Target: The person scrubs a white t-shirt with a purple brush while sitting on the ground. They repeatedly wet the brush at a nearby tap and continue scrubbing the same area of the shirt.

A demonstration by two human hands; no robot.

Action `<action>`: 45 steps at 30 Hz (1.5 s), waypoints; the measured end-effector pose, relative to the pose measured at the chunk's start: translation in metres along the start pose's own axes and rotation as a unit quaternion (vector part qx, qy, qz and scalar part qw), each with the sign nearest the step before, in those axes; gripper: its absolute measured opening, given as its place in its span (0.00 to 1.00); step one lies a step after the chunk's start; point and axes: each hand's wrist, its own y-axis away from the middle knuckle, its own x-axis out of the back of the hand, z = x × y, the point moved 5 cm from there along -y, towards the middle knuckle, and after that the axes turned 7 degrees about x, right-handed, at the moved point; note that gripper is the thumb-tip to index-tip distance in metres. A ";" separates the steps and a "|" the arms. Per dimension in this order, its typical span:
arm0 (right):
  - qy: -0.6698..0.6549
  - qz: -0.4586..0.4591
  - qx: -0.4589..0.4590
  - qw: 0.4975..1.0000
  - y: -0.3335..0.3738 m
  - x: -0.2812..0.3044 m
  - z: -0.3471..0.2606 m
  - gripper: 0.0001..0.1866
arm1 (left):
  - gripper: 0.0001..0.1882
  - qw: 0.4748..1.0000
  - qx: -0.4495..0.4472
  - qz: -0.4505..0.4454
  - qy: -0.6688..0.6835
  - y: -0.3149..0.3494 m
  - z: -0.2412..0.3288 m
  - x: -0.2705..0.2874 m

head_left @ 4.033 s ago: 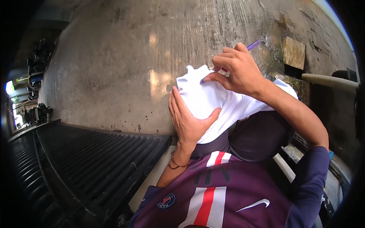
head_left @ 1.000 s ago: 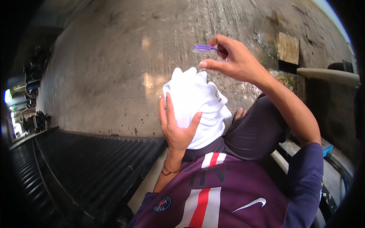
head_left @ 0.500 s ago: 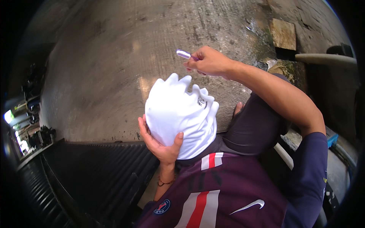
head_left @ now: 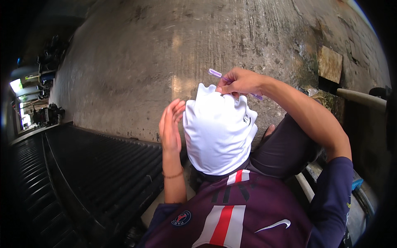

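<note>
A white ribbed cloth (head_left: 219, 134) with a wavy upper edge and a small dark print is draped in a rounded shape over my lap; what lies under it is hidden. My right hand (head_left: 244, 82) is closed round a purple toothbrush (head_left: 215, 73), its bristled head pointing up and left. The handle's end shows below the palm, and the fingertips are at the cloth's far edge. My left hand (head_left: 170, 129) is raised beside the cloth's left side, fingers stretched and apart from it, holding nothing.
Rough concrete floor (head_left: 136, 91) spreads out ahead. Black corrugated panels (head_left: 103, 165) lie at the left. On the right are a flat square slab (head_left: 330, 65) and a pale rounded edge (head_left: 359, 97). Dark machine-like shapes (head_left: 49, 113) stand far left.
My left hand has let go of the cloth's side and lifted forward. My right hand has brought the toothbrush down to the cloth's far edge, where the folds have shifted.
</note>
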 end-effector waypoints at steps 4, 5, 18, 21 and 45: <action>0.039 0.034 0.078 0.996 0.007 0.009 -0.033 0.10 | 0.38 0.988 0.068 -0.118 -0.069 -0.062 -0.017 -0.014; 0.042 0.047 0.095 0.993 0.010 0.012 -0.041 0.10 | 0.36 0.980 0.125 -0.149 -0.039 -0.070 -0.021 -0.018; 0.063 0.119 0.144 0.980 0.038 0.014 -0.068 0.30 | 0.20 0.987 -0.107 -0.119 -0.021 -0.081 0.064 -0.011; 0.039 0.086 0.154 0.984 0.036 0.009 -0.076 0.39 | 0.22 0.978 -0.168 -0.125 0.027 -0.058 0.108 -0.020; 0.242 0.187 0.400 0.864 0.184 0.066 -0.272 0.24 | 0.17 0.806 -0.579 0.029 -0.118 0.040 0.385 -0.059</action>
